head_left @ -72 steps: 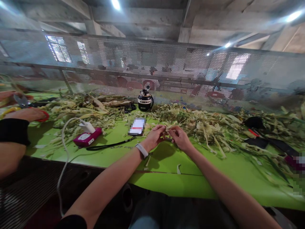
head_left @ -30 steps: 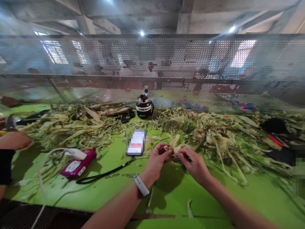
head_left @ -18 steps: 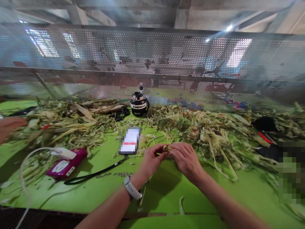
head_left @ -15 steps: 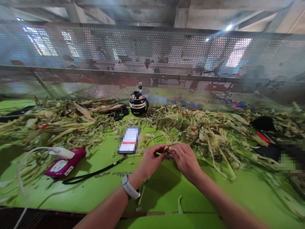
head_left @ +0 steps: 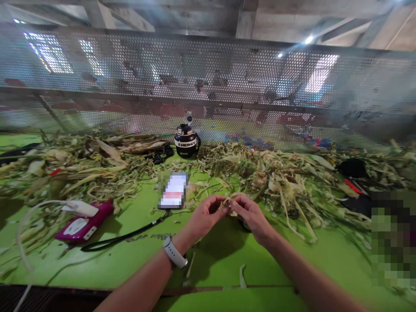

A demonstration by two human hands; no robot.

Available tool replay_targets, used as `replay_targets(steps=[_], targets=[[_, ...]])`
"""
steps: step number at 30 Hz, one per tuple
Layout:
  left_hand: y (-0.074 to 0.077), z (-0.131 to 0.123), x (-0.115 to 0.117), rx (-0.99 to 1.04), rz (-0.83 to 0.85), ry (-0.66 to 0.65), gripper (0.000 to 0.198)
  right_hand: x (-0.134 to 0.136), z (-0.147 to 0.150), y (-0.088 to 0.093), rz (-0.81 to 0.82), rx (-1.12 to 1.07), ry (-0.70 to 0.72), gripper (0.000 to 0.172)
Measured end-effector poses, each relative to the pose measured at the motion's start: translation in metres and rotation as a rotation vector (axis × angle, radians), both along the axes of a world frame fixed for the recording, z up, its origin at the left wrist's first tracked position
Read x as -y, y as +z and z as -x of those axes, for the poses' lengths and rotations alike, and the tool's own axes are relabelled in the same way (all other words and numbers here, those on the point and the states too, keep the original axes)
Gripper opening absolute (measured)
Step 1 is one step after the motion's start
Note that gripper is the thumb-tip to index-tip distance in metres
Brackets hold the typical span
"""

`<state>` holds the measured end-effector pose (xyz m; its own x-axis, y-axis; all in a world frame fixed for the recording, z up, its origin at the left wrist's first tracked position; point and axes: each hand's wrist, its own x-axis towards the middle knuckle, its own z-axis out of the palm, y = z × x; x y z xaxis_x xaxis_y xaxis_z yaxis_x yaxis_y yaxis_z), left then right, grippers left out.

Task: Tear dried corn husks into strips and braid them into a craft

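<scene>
My left hand point(head_left: 205, 215), with a white band at the wrist, pinches a small pale piece of corn husk point(head_left: 229, 202) above the green table. My right hand point(head_left: 251, 215) grips the same piece from the other side, thumb and fingertips almost meeting those of the left. Fingers cover much of the husk, so its full shape is hidden. Just beyond the hands lies a loose heap of husk strips point(head_left: 286, 177). Left of them, a phone point(head_left: 174, 190) with a lit, blurred screen rests on the table, a black strap point(head_left: 130, 236) trailing from it.
A purple power bank point(head_left: 78, 223) with a white plug and cable lies at left. At the back stands a black bottle point(head_left: 186, 145) marked ENERGY, before a perforated metal screen point(head_left: 208, 65). More husks point(head_left: 81, 164) spread at left. A red-and-black object point(head_left: 353, 186) lies at right.
Both hands stay together at about the same spot; the fingers have shifted on the husk, and more of its pale surface shows. The view has turned slightly.
</scene>
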<state>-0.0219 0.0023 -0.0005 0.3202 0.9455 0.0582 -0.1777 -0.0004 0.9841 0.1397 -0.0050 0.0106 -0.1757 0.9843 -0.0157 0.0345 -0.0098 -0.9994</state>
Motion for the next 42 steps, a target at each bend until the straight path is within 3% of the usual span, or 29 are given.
replay_targets(steps=[8,14,20,25,29,32,34,36,42], targets=[[0.004,0.002,0.005,-0.005,0.071,-0.073,0.035,0.000,0.005,-0.011,-0.035,0.005,-0.023,0.044],[0.006,-0.002,0.004,0.120,0.151,0.029,0.041,-0.001,0.003,-0.018,-0.303,0.196,-0.147,0.029],[0.003,-0.003,0.001,0.200,0.152,0.161,0.042,0.005,0.001,-0.010,-0.740,0.514,-0.211,0.016],[0.003,-0.006,0.003,0.239,0.173,0.180,0.040,0.008,0.007,-0.019,-0.888,0.687,-0.225,0.011],[0.006,-0.005,0.003,0.256,0.207,0.169,0.041,0.009,0.006,-0.014,-0.857,0.569,-0.158,0.010],[0.007,-0.003,0.003,0.246,0.240,0.155,0.041,0.008,0.000,-0.006,-0.629,0.460,-0.209,0.016],[0.007,-0.002,0.002,0.224,0.248,0.172,0.041,0.007,-0.002,-0.003,-0.435,0.452,-0.165,0.023],[0.006,-0.001,0.001,0.206,0.249,0.191,0.041,0.006,-0.003,-0.004,-0.354,0.450,-0.105,0.022],[0.003,0.000,0.000,0.170,0.281,0.145,0.043,0.007,-0.002,-0.004,-0.610,0.410,-0.063,0.015]])
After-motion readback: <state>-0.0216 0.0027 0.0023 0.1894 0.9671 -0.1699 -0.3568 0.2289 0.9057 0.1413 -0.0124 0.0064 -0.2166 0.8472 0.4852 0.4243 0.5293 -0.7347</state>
